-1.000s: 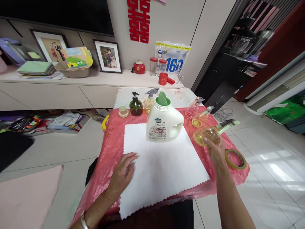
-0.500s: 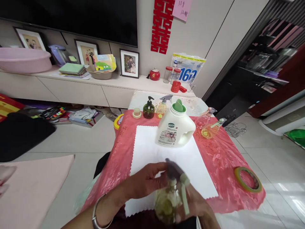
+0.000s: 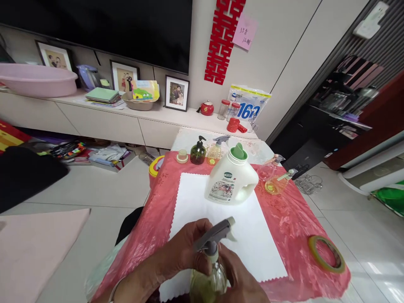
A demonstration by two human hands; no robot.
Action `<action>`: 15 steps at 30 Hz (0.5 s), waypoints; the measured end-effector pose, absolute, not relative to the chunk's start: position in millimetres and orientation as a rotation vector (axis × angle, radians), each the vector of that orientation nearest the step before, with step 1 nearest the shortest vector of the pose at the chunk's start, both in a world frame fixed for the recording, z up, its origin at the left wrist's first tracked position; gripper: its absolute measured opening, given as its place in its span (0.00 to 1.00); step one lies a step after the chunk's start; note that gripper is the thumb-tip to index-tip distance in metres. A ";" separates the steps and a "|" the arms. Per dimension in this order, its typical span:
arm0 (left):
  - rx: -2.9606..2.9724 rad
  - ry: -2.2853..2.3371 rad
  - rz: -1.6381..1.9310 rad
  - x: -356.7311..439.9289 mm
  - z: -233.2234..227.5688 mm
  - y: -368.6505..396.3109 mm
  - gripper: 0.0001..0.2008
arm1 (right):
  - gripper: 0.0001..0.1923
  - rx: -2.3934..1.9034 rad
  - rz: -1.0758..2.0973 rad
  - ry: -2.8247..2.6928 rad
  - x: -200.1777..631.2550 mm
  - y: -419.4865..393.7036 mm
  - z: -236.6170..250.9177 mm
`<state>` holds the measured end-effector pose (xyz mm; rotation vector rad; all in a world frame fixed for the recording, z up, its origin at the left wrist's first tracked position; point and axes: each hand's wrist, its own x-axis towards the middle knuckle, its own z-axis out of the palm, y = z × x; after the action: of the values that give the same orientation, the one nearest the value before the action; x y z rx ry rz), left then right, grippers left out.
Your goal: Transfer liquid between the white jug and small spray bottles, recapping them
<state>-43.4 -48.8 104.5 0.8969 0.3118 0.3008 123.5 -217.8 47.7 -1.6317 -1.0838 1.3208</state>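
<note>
A clear spray bottle [image 3: 208, 283] with a grey trigger head [image 3: 214, 236] is held low over the near edge of the table. Around the collar and back of that head my left hand [image 3: 186, 248] has its fingers closed. My right hand [image 3: 236, 273] wraps the bottle's body from the right side. Liquid of a yellowish tint shows in the bottle; its base is cut off by the frame's lower edge. Beyond my hands a white detergent jug [image 3: 232, 179] with a green spout [image 3: 239, 151] stands upright on a white scalloped sheet [image 3: 189, 202].
Behind the jug stand a dark green pump bottle [image 3: 198, 153], a round cap [image 3: 182, 156] and another spray bottle [image 3: 216, 151]. Two more spray bottles, one pink [image 3: 268, 168] and one yellow [image 3: 277, 185], are at the right. A tape roll [image 3: 327, 253] lies on the red tablecloth [image 3: 293, 227].
The spray bottle's head has turned, its nozzle now pointing up and right instead of down toward me. My hands have shifted slightly left, and the view has tilted up.
</note>
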 end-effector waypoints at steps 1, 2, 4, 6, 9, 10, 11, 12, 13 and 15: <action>0.898 0.327 0.348 -42.1 105.7 -50.3 0.28 | 0.57 -1.631 1.360 -1.075 125.1 -212.5 48.1; 0.904 0.338 0.387 -41.2 107.2 -51.2 0.28 | 0.59 -1.627 1.392 -1.057 127.0 -207.3 48.7; 0.933 0.329 0.431 -41.6 111.0 -51.4 0.27 | 0.59 -1.599 1.421 -1.029 131.7 -198.9 50.6; 0.994 0.278 0.416 -44.7 115.5 -49.1 0.26 | 0.60 -1.563 1.412 -1.044 137.1 -193.7 53.7; 1.044 0.242 0.345 -50.3 121.1 -45.0 0.21 | 0.59 -1.516 1.339 -1.082 142.1 -188.7 60.5; 1.034 0.260 0.336 -51.3 121.9 -44.4 0.19 | 0.58 -1.504 1.313 -1.084 142.0 -187.0 63.1; 1.013 0.283 0.341 -51.5 122.2 -44.4 0.19 | 0.55 -1.495 1.299 -1.081 141.0 -185.0 65.5; 0.988 0.306 0.353 -51.0 121.9 -44.8 0.18 | 0.53 -1.492 1.299 -1.078 139.2 -182.9 67.4; 0.963 0.327 0.371 -49.9 121.1 -45.6 0.18 | 0.50 -1.498 1.306 -1.073 136.9 -180.6 68.5; 0.909 0.364 0.407 -47.2 119.0 -47.6 0.19 | 0.45 -1.531 1.296 -1.055 132.4 -176.6 67.7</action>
<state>-47.2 -47.6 119.0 0.9088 0.3638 0.4066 132.4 -176.6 67.7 -1.5306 -1.0545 1.2959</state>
